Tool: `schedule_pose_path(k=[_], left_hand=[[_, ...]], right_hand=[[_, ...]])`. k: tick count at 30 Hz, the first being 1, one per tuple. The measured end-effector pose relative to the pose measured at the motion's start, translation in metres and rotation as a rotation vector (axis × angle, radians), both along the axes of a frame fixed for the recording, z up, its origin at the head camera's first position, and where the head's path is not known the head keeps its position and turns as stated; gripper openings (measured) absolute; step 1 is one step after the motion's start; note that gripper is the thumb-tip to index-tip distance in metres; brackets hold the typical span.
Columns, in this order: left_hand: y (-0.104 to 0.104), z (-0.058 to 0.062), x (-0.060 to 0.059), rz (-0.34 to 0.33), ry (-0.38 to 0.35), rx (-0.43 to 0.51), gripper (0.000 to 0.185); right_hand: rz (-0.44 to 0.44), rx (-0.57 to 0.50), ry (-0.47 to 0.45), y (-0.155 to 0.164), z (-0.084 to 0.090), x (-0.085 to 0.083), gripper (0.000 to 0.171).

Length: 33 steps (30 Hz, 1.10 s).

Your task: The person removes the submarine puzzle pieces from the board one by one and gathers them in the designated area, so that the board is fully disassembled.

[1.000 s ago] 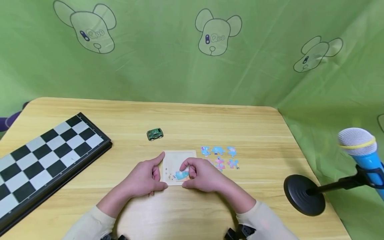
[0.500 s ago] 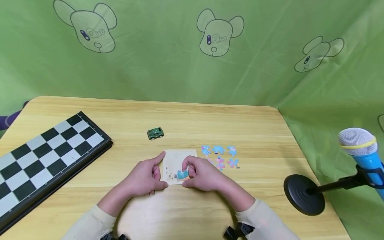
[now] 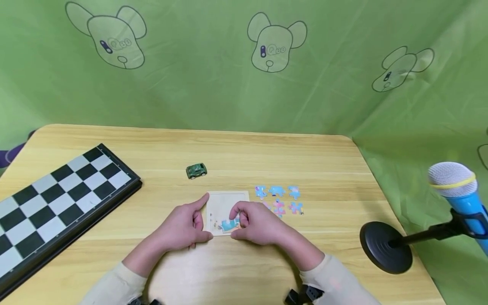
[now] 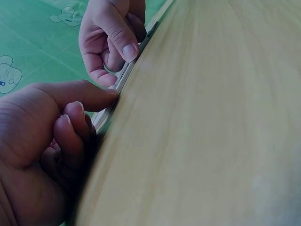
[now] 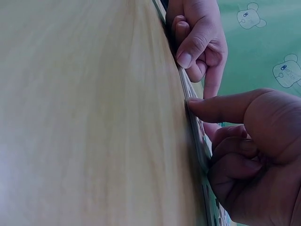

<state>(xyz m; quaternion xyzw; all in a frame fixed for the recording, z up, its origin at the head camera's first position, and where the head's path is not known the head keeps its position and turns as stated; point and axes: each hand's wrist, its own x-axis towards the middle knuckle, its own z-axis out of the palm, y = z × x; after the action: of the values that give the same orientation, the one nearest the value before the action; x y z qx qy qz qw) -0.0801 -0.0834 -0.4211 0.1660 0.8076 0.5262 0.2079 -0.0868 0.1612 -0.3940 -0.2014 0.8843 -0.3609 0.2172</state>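
A pale square puzzle board lies flat on the table in the head view, a few small printed marks at its lower left. My left hand holds it by the left side, index fingertip near the upper corner and thumb at the lower one; the other fingers curl under. On the board's lower part is a blue puzzle piece, partly covered by my right hand. The right index bends down onto this piece, while the thumb sits at the board's near edge in the right wrist view.
Several loose blue and pink puzzle pieces lie right of the board. A green toy car stands behind it. A folded chessboard lies at left. At right stands a blue microphone on a round black base.
The blue piece under my right fingers has shifted slightly left and turned a little on the board. My left hand stays in place; the loose pieces and the car have not moved.
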Motion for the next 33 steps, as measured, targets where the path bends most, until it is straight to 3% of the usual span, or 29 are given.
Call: schedule_pose_path(k=[11, 18, 33], left_hand=[[0.001, 0.0, 0.001, 0.004, 0.005, -0.005, 0.104], [0.001, 0.0, 0.001, 0.002, 0.017, -0.012, 0.104], [0.001, 0.001, 0.001, 0.007, 0.004, -0.006, 0.103]], right_hand=[[-0.042, -0.083, 0.034, 0.011, 0.012, 0.011, 0.029], [-0.09, -0.05, 0.074, 0.037, 0.02, 0.015, 0.031], [-0.199, -0.052, 0.048, 0.088, 0.022, 0.024, 0.034]])
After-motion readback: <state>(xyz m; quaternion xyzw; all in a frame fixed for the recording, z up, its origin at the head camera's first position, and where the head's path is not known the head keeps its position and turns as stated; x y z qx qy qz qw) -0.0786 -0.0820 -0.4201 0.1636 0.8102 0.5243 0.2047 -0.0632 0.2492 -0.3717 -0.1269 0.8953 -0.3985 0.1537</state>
